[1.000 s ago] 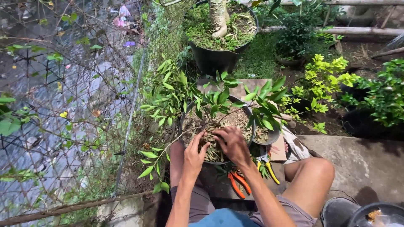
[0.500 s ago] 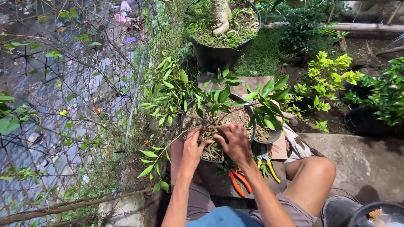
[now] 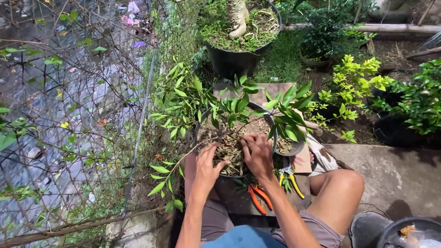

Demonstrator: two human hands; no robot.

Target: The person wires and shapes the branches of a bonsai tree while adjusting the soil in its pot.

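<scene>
A small leafy plant (image 3: 239, 105) grows in a black pot (image 3: 220, 181) between my knees. The pot's surface is covered with dry brown leaves and soil (image 3: 232, 147). My left hand (image 3: 207, 166) rests on the near left rim, fingers spread over the dry litter. My right hand (image 3: 258, 154) lies on the soil to the right of the stem, fingers bent down into the litter. Whether either hand grips any of it is hidden. Orange-handled pliers (image 3: 258, 198) and yellow-handled cutters (image 3: 294, 180) lie just below my right hand.
A wire mesh fence (image 3: 69, 115) runs along the left, with water beyond it. A big black pot (image 3: 234, 59) with a thick trunk stands behind. Yellow-green shrubs (image 3: 358, 82) and dark pots sit to the right. A concrete slab (image 3: 395, 170) and a dark bucket (image 3: 404, 232) are at lower right.
Both hands have stayed on the pot's soil, shifting only slightly. The view has tilted a little.
</scene>
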